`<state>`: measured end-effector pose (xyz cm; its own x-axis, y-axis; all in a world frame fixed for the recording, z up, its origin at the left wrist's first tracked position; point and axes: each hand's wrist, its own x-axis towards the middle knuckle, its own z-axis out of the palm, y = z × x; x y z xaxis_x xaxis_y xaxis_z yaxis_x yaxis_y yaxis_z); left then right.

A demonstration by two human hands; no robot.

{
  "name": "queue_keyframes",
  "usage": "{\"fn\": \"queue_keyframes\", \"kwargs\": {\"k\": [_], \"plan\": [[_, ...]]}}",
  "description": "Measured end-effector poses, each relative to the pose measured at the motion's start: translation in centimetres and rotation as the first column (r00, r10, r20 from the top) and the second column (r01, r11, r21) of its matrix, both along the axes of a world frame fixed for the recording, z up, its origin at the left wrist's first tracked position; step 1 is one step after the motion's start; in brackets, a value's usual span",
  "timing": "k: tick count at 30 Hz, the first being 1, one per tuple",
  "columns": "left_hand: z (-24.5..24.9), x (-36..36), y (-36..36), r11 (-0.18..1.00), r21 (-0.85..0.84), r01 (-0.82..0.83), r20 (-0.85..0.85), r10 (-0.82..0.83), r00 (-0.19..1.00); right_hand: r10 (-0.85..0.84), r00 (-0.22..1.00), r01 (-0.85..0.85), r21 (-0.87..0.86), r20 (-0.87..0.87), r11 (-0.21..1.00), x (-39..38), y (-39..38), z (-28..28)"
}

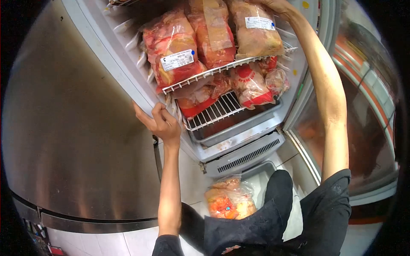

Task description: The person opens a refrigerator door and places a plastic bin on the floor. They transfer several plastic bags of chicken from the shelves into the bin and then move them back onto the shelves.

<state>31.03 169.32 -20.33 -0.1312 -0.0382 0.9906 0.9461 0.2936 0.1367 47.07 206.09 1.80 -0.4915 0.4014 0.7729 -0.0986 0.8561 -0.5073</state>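
Note:
My left hand [161, 123] rests against the front edge of the upright fridge's frame [143, 100], fingers apart and partly bent. At the top edge of the view, my right hand [273, 4] reaches to the upper end of a labelled plastic bag of meat [258, 40]; its fingers are mostly cut off, so their grip is hidden. That bag lies on the upper wire shelf [226, 67], beside another bag of meat [213, 34] and a bag with a white label [173, 47]. Below them, more bagged meat [252, 85] sits on a lower wire rack [218, 112].
A grey tub [267, 168] stands on the tiled floor by my feet, with a clear bag of orange and pale pieces [230, 200] at it. The glass door [363, 128] is swung out on the right. A large steel panel [77, 128] fills the left.

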Motion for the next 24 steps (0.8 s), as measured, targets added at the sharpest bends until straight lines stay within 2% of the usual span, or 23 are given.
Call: {"fn": "queue_keyframes", "kwargs": {"k": [1,4,5,7,8,9,12,15,18,21,24], "plan": [[0.1,0.0,0.0,1.0,0.003,0.007,-0.004,-0.007,1.0,0.009,1.0,-0.009,0.069,-0.013,0.998,0.3,0.1,0.2],[-0.2,-0.1,-0.3,1.0,-0.006,-0.013,-0.009,0.013,1.0,-0.241,0.968,0.248,-0.166,0.064,0.954,1.0,0.1,-0.5],[-0.1,-0.1,-0.2,1.0,-0.004,-0.01,-0.008,0.01,1.0,-0.284,0.958,0.287,-0.155,0.041,0.945,0.8,-0.2,-0.6],[0.1,-0.1,0.0,1.0,0.012,-0.009,-0.011,0.009,1.0,-0.011,0.991,-0.009,-0.146,-0.136,0.989,0.8,-2.8,-1.2],[0.1,-0.1,0.0,1.0,0.022,-0.016,-0.012,0.016,1.0,0.136,0.967,-0.165,-0.12,-0.218,0.979,0.7,-3.8,-1.5],[0.1,-0.1,-0.1,0.999,0.029,-0.027,-0.014,0.027,1.0,0.012,0.98,-0.009,0.015,-0.198,1.0,0.0,-1.6,-1.6],[0.3,0.1,-0.2,0.999,0.021,-0.045,-0.031,0.045,0.998,0.068,0.971,-0.082,-0.051,-0.228,0.995,0.0,-2.9,-1.8],[0.2,-0.1,-0.2,0.999,0.026,-0.031,-0.044,0.032,0.999,0.036,0.964,-0.05,-0.047,-0.265,0.998,0.2,-4.7,-1.9],[0.3,-0.2,-0.1,0.998,0.025,-0.053,-0.047,0.055,0.997,-0.015,0.958,0.044,0.094,-0.286,0.995,0.2,-6.7,-1.4],[0.3,-0.1,-0.1,0.998,0.028,-0.063,-0.05,0.064,0.997,-0.166,0.941,0.207,0.115,-0.297,0.971,0.2,-8.3,-1.6],[0.2,-0.2,0.0,0.997,0.035,-0.066,-0.045,0.068,0.997,-0.174,0.938,0.229,0.158,-0.3,0.961,-0.2,-8.6,-1.6]]}}
